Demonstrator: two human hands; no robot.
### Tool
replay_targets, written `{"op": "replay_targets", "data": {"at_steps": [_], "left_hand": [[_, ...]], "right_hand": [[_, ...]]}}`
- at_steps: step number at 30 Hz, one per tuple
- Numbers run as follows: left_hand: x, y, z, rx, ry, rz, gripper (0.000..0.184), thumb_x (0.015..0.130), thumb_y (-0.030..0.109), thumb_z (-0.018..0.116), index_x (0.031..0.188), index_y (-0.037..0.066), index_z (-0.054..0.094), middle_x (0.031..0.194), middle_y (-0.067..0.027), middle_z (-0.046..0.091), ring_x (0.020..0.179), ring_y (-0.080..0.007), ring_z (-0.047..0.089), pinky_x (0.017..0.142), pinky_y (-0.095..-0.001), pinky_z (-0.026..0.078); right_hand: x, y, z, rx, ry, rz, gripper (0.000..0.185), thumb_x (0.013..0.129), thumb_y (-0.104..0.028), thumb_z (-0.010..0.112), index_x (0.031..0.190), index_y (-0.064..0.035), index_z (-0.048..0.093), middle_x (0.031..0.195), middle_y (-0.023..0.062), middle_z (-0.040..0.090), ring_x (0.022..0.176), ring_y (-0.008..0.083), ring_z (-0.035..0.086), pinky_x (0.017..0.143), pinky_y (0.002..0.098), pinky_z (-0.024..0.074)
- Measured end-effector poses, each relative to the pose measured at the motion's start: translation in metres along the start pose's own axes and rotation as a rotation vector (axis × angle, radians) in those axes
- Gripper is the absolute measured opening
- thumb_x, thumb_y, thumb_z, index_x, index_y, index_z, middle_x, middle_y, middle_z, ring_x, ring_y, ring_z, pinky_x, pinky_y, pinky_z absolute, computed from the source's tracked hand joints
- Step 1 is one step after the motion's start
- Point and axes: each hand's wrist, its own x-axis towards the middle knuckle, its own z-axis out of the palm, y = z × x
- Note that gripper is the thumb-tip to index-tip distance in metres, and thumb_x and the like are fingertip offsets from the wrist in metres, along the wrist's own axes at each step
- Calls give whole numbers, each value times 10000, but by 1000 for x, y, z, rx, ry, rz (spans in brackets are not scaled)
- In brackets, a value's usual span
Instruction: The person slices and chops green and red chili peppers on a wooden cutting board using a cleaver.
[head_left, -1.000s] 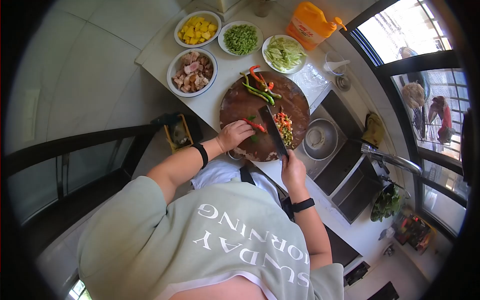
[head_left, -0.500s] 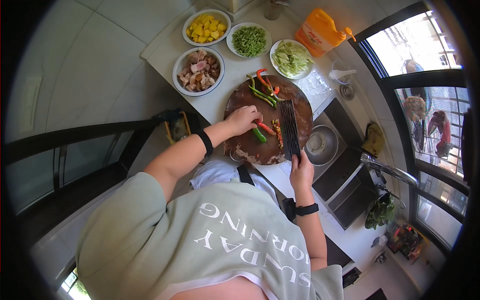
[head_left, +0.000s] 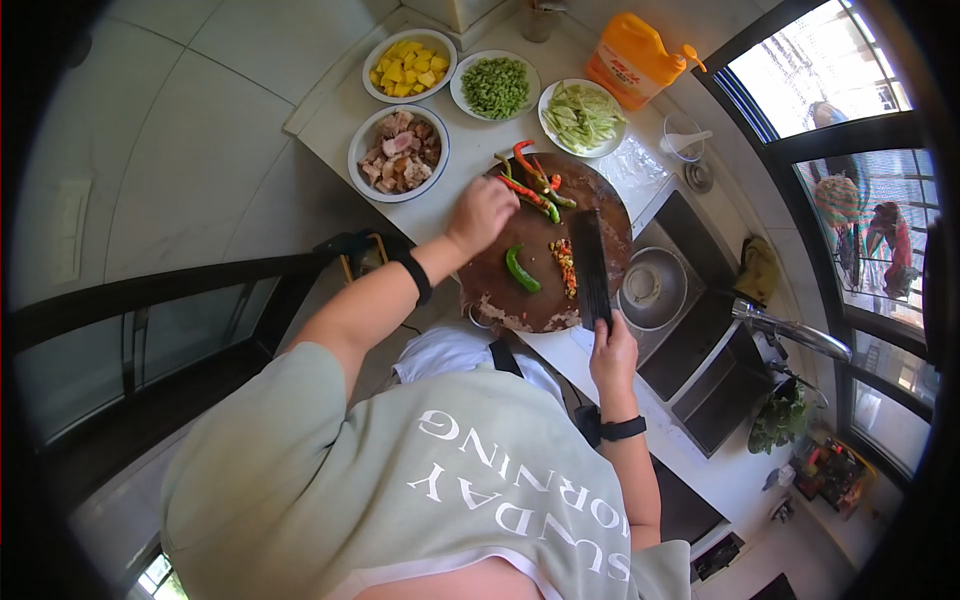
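Note:
My left hand (head_left: pixel 484 213) is over the left edge of a round wooden chopping board (head_left: pixel 510 305), beside several red and green chili peppers (head_left: pixel 535 180). Its fingers are curled and blurred, so I cannot see whether they grip a red chili at the pile's near side. In my right hand (head_left: pixel 612 345) is the handle of a cleaver (head_left: pixel 592 265), its dark blade over the board's right side. Left of the blade lies a strip of chopped chili (head_left: pixel 565 265). A single green chili (head_left: pixel 520 270) rests further left.
Behind the board stand bowls of yellow chunks (head_left: pixel 410 68) and meat pieces (head_left: pixel 400 150), plus plates of chopped greens (head_left: pixel 496 85) and shredded pale-green vegetable (head_left: pixel 583 115). An orange jug (head_left: pixel 640 60) is at the back. A sink with a metal basin (head_left: pixel 655 290) and faucet (head_left: pixel 800 330) lies right.
My left hand has moved up and left, away from the green chili to the pile. A red chili has left the board's middle; one now shows at the pile. The blade has shifted slightly right.

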Motion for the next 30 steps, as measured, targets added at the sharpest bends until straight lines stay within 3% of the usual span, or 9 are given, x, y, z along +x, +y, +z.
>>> {"op": "replay_targets", "data": {"at_steps": [3, 8, 11, 22, 25, 28, 30], "left_hand": [[-47, 37, 3, -4, -121, 290, 200, 707, 85, 709, 903, 115, 686, 921, -43, 617, 939, -254, 596, 783, -352, 533], [-85, 55, 27, -38, -92, 204, 203, 705, 96, 677, 907, 115, 690, 930, -34, 632, 928, -246, 605, 789, -344, 551], [-87, 56, 31, -25, -45, 165, 195, 714, 99, 653, 904, 114, 696, 941, -33, 643, 953, -242, 613, 796, -343, 557], [-90, 53, 32, -95, -6, 120, 195, 723, 99, 627, 902, 104, 702, 977, -46, 666, 963, -243, 638, 821, -353, 557], [-93, 52, 33, -91, -53, 94, 192, 775, 121, 599, 939, 96, 696, 1042, -67, 658, 1070, -253, 618, 893, -359, 538], [-92, 52, 33, -96, -76, 99, 190, 773, 121, 599, 934, 100, 698, 1028, -66, 659, 1032, -251, 624, 877, -356, 541], [-91, 52, 33, -93, -56, 106, 199, 728, 99, 619, 908, 103, 703, 954, -53, 664, 897, -243, 635, 785, -351, 557]], "right_hand": [[-3, -9, 7, -129, -98, -78, 168, 944, -168, 551, 1081, -80, 593, 842, 241, 659, 805, 456, 623, 684, 531, 481], [-5, -16, 18, -284, -169, -309, 203, 949, -161, 547, 1150, -133, 544, 850, 169, 668, 749, 400, 646, 633, 499, 518], [0, -18, 16, -347, -217, -344, 198, 942, -165, 554, 1136, -124, 547, 824, 163, 661, 716, 401, 640, 614, 503, 511], [16, -17, 23, -437, -342, -304, 213, 921, -160, 562, 1104, -53, 547, 823, 190, 670, 749, 403, 648, 637, 511, 510], [16, -20, 28, -413, -342, -303, 207, 919, -162, 560, 1093, -51, 550, 820, 191, 673, 761, 402, 652, 650, 506, 514], [21, -21, 43, -410, -348, -290, 190, 924, -172, 555, 1075, -56, 548, 820, 188, 675, 763, 401, 655, 652, 504, 514], [27, -20, 59, -418, -339, -281, 160, 939, -192, 546, 1034, -64, 541, 811, 184, 674, 760, 397, 658, 652, 505, 513]]}}
